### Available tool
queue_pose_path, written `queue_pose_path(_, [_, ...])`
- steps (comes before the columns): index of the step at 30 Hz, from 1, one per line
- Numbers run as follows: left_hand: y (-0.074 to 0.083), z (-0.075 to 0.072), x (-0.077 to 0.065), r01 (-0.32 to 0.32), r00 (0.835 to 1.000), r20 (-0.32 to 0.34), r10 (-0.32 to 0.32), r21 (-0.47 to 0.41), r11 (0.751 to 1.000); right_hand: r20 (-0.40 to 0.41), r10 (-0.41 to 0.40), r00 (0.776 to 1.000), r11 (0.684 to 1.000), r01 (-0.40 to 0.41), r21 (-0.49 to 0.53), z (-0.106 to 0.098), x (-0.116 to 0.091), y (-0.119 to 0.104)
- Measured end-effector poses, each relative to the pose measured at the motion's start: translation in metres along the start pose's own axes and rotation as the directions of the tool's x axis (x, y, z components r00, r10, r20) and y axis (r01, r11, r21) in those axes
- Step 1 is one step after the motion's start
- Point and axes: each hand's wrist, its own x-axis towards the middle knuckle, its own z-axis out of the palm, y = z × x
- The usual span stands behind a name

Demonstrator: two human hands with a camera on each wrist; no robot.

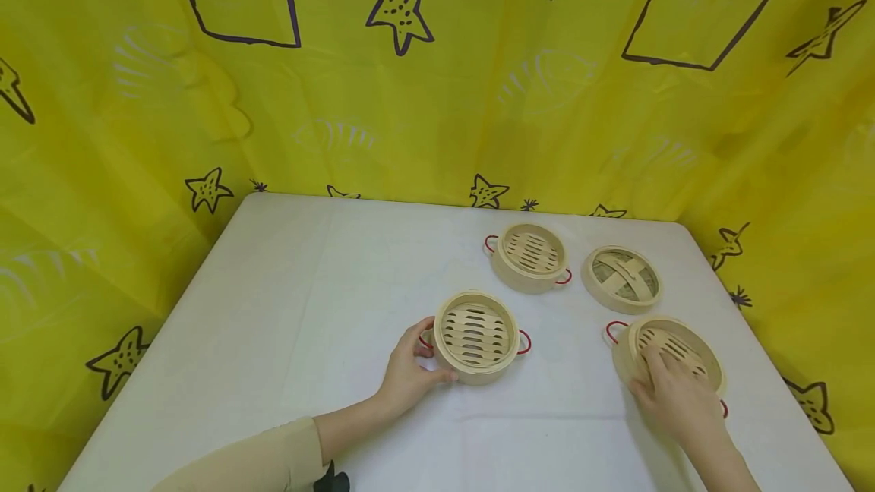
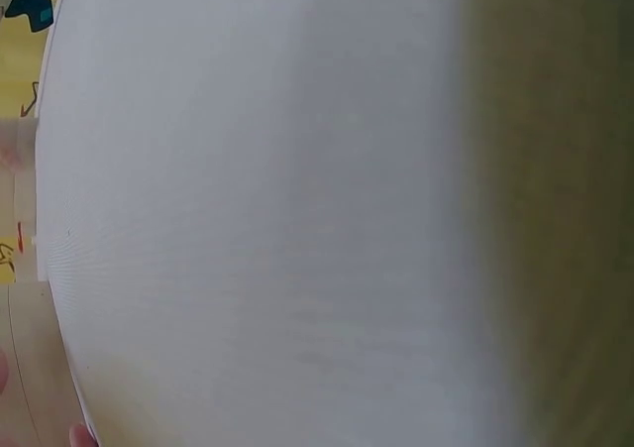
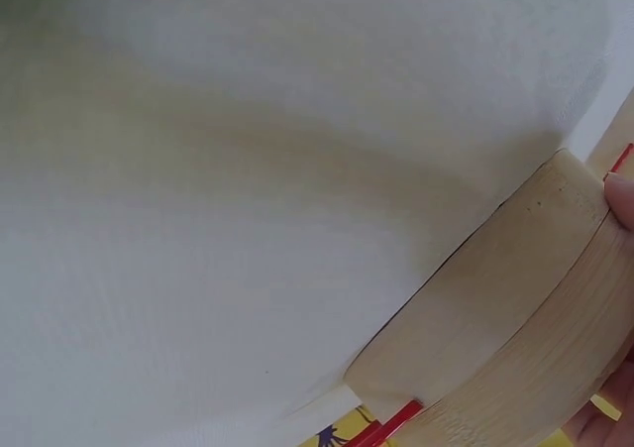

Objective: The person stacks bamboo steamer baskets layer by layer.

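A round bamboo steamer basket point(image 1: 475, 334) with red side handles stands near the middle of the table. My left hand point(image 1: 405, 372) grips its left side, thumb at the near wall and fingers behind, by the red handle. At the right, my right hand point(image 1: 683, 405) holds a second steamer basket point(image 1: 708, 355), its fingers over the rim onto the slats and its thumb against the outer wall. That basket's pale wall point(image 3: 485, 298) fills the lower right of the right wrist view. The left wrist view catches only a piece of a basket wall point(image 2: 38, 358) and fingertips.
A third steamer basket point(image 1: 529, 249) with red handles stands farther back. To its right lies the round woven lid point(image 1: 623, 278), a strap across its top. A white cloth covers the table point(image 1: 328, 279), and a yellow patterned curtain point(image 1: 424, 120) hangs around it.
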Motion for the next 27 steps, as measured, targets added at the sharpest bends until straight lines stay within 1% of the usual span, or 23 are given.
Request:
queue_pose_path(7, [0.0006,0.0000,0.0004,0.018,1.000,0.002,-0.018,0.027,0.999,0.004,-0.003,1.000,1.000,0.003,0.001,-0.0005,-0.0002,-0.0004])
queue_pose_path(14, [0.0034,-0.0004,0.0002,0.050,0.999,0.004,-0.050,0.027,0.998,-0.004,-0.011,1.000,1.000,0.011,-0.002,-0.0005,0.0012,0.0004])
queue_pose_path(21, [0.0028,-0.0008,-0.0004,0.025,1.000,0.000,-0.025,0.027,0.999,-0.007,-0.008,1.000,1.000,0.008,0.010,-0.0001,0.0004,0.0000])
queue_pose_path(27, [0.0012,-0.0007,0.0004,0.017,1.000,0.001,-0.017,0.024,1.000,-0.017,-0.016,1.000,1.000,0.016,0.012,-0.0001,0.0005,0.0000])
